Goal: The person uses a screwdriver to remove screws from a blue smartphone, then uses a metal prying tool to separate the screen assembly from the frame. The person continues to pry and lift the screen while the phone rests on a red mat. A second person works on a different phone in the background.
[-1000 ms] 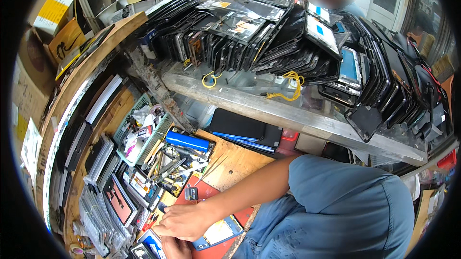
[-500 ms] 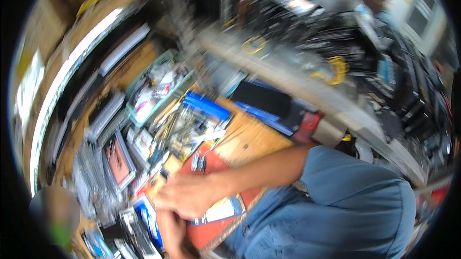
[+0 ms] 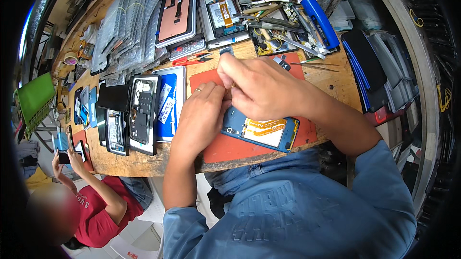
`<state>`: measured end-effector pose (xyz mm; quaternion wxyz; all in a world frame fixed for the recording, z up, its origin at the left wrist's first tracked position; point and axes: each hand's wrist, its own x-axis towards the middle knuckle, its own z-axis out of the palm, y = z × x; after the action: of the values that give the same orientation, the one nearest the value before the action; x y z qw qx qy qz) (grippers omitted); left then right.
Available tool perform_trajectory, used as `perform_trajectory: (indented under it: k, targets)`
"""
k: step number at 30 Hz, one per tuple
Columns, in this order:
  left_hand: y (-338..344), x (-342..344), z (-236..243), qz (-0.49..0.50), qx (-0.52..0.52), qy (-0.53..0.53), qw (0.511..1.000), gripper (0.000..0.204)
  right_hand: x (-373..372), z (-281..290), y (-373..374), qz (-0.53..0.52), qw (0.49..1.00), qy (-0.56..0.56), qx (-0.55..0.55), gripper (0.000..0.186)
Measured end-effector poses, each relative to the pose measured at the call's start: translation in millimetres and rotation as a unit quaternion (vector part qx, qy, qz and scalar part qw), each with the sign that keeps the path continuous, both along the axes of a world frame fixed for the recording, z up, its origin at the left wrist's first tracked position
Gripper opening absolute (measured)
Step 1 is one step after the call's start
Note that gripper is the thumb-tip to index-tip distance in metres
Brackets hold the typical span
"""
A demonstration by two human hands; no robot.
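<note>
My left hand (image 3: 202, 117) and my right hand (image 3: 261, 86) meet over a red mat (image 3: 216, 151) on the wooden bench. The right thumb and forefinger are pinched together, and the curled left fingertips touch them. Whatever lies between the fingers is hidden. Below the right hand rests an opened phone (image 3: 283, 132) with a blue frame, its orange flex cable and pale battery exposed. The phone's left end is covered by my hands. Past the right knuckles lies a small dark phone part (image 3: 282, 63), with tweezers (image 3: 317, 67) beside it.
Red-handled cutters (image 3: 192, 60) and a blue-handled tool (image 3: 319, 21) lie beyond the mat, near piled hand tools. Opened phones (image 3: 142, 110) and a blue tray (image 3: 168, 108) stand left. Bubble-wrapped packets (image 3: 122, 31) fill the back left. A co-worker in a red shirt (image 3: 103, 211) holds a device.
The view has swung round and sharpened, bringing the co-worker into sight. My hands, one over the other before, now meet at their fingertips; more of the opened phone shows.
</note>
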<state>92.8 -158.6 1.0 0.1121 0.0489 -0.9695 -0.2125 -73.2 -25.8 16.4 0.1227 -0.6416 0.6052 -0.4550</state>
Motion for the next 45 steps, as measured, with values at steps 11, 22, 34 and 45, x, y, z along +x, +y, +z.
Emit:
perform_trajectory:
  k: [11, 22, 34, 45]
  targets:
    - [-34.8, 10.0, 9.1, 0.170, 0.045, 0.130, 0.976, 0.006, -5.0, -12.4, -7.2, -0.037, 0.997, 0.014, -0.068, 0.020]
    - [-59.9, 29.6, 15.0, 0.351, -0.016, 0.041, 0.935, 0.018, 14.0, -10.2, -1.7, 0.037, 0.999, -0.003, 0.011, 0.019]
    - [-58.5, 30.4, 4.7, 0.304, -0.045, 0.046, 0.951, 0.012, 19.2, 2.1, -2.8, 0.076, 0.992, 0.089, 0.046, 0.018]
    - [-56.4, 30.2, 11.5, 0.331, -0.010, 0.040, 0.943, 0.014, 22.8, -0.7, -2.9, 0.025, 0.993, 0.112, 0.042, 0.022]
